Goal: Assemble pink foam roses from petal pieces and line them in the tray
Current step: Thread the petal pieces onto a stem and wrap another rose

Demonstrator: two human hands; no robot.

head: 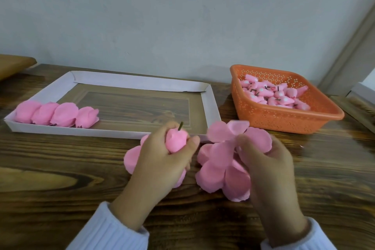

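four roses (65, 116) in tray (81, 131), buds (274, 95) in basket (284, 119)

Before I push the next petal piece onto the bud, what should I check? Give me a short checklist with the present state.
1. Bud gripped by left hand: ok.
2. Stem pointing up, uncovered: ok.
3. Petal piece pinched by right hand: ok.
4. Only one piece lifted, not two: cannot tell, blurred.
5. Tray has room beside the four roses: ok.
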